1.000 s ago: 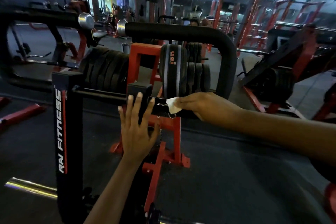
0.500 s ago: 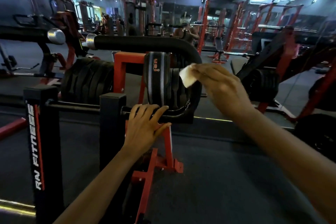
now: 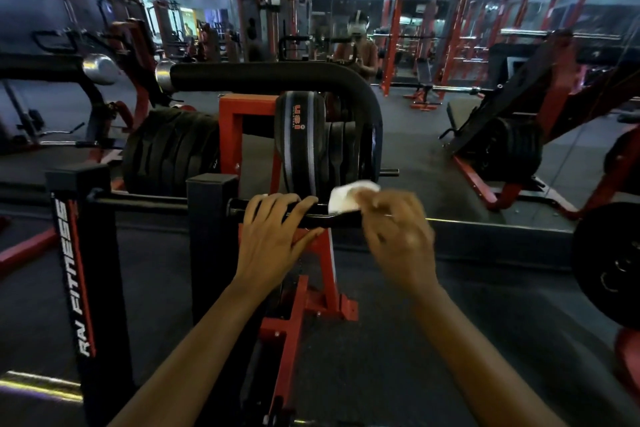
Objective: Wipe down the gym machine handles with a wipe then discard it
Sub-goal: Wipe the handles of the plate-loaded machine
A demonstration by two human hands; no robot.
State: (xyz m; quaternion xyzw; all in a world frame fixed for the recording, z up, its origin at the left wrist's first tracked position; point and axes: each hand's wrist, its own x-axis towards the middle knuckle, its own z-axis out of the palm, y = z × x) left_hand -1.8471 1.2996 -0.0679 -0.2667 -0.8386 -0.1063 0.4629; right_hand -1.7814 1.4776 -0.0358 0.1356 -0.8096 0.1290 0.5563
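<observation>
Head view: a black post (image 3: 74,270) at the left carries "RAI FITNESS" in white letters running up its face, with a red stripe beside them; the nearest weight plate (image 3: 299,135) on the red frame (image 3: 230,135) shows "USI" in red on its rim, with smaller print next to it too small to read. The left hand (image 3: 273,239) grips the low bar (image 3: 343,221) of the machine, fingers curled over its top; the right hand (image 3: 398,232), blurred, pinches the white wipe (image 3: 349,198) and presses it against the same bar, just beside the left hand's fingertips; the padded handle (image 3: 277,78) arches above them.

Half a second ago the right hand held the wipe up at the bend of the padded handle; it has since come down that curve to the low bar; the left hand has stayed on the bar, its fingers now wrapped further over it.
</observation>
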